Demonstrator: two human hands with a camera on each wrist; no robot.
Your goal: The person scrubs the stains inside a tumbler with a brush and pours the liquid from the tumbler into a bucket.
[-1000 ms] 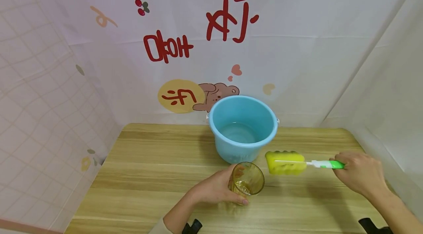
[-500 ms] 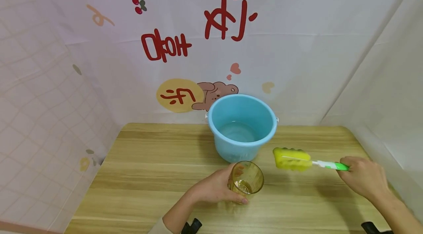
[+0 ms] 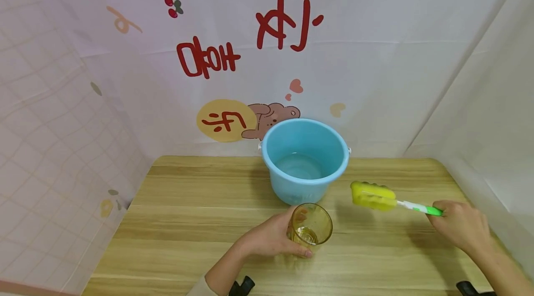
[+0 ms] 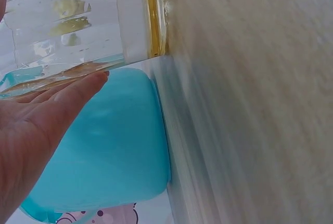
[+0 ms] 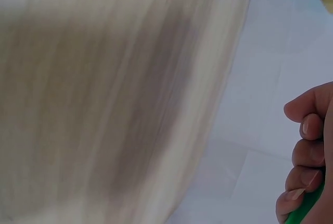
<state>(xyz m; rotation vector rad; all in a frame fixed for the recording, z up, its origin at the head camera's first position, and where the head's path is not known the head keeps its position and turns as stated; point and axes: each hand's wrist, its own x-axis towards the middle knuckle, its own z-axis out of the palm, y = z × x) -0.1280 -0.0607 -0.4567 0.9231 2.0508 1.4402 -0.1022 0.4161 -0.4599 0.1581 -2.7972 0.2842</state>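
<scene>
An amber-tinted clear glass (image 3: 312, 224) stands upright in front of the bucket. My left hand (image 3: 269, 235) holds it from the left, thumb on the near side and fingers on the far side. In the left wrist view the glass (image 4: 78, 21) has its thick base at the tabletop. To the right, my right hand (image 3: 460, 224) grips the green and white handle of a sponge cup brush (image 3: 373, 195). Its yellow sponge head points left, held above the table and apart from the glass. Curled fingers (image 5: 308, 153) wrap the green handle in the right wrist view.
A light blue bucket (image 3: 300, 189) with some clear water in it stands at the back middle of the wooden table (image 3: 187, 212). White printed cloth (image 3: 375, 78) hangs behind the table and along both sides.
My right hand has drawn the sponge brush to the right, and its yellow head has risen slightly, away from the glass. The left hand and glass stay in place.
</scene>
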